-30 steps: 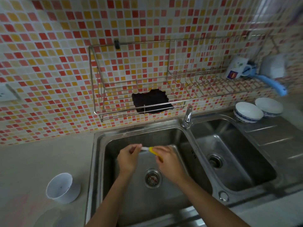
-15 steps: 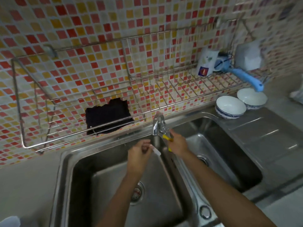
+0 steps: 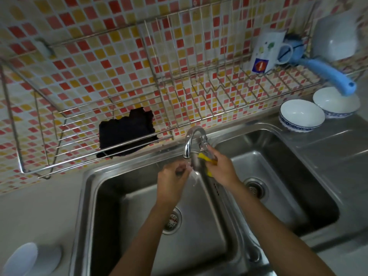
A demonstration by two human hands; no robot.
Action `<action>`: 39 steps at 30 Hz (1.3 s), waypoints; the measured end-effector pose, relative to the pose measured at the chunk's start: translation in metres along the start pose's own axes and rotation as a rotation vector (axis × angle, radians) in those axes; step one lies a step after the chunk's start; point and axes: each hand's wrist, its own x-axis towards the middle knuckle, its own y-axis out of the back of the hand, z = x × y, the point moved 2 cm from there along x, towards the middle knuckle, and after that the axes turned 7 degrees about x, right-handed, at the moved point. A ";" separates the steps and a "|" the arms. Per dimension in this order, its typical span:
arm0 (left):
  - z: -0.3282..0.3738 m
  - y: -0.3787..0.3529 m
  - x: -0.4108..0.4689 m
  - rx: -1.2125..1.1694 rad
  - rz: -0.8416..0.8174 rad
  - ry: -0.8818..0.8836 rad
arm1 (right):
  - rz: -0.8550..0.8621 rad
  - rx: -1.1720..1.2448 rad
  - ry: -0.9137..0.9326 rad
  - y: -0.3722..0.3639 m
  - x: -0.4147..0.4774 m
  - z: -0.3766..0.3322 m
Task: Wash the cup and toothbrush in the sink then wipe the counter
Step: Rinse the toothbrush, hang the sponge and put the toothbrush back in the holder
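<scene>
Both hands are over the left basin of the steel sink [image 3: 119, 206], right under the tap [image 3: 192, 136]. My right hand [image 3: 219, 170] grips the yellow handle of the toothbrush [image 3: 207, 158], and its fingertips reach up to the tap lever. My left hand [image 3: 173, 180] has its fingers curled at the brush end, below the spout, where a thin stream of water [image 3: 194, 177] runs down. The brush head itself is hidden by fingers and blur. The white cup [image 3: 29, 257] stands on the counter at the bottom left, away from both hands.
A dark cloth [image 3: 125, 132] lies in the wire wall rack [image 3: 199, 108] above the sink. A mug [image 3: 264, 52] and a blue-handled brush [image 3: 328, 74] sit on the rack's right end. Two white bowls [image 3: 300, 114] stand on the drainboard, beside the right basin [image 3: 278, 186].
Both hands rose from above the drain to the tap, carrying the toothbrush. My right fingers reached the lever and water now runs. The view shifted closer and to the right.
</scene>
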 end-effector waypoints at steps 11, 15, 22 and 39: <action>0.006 0.005 -0.004 0.078 0.070 -0.174 | 0.127 0.521 -0.309 0.008 -0.023 0.029; 0.007 0.005 -0.004 0.097 0.058 -0.220 | 0.019 0.852 -0.494 -0.001 -0.032 0.030; -0.027 0.032 -0.020 0.143 0.096 -0.038 | -0.236 0.756 -0.513 -0.040 -0.043 0.013; -0.086 0.059 -0.067 0.276 0.112 0.105 | -0.164 0.531 -0.235 -0.059 -0.030 -0.005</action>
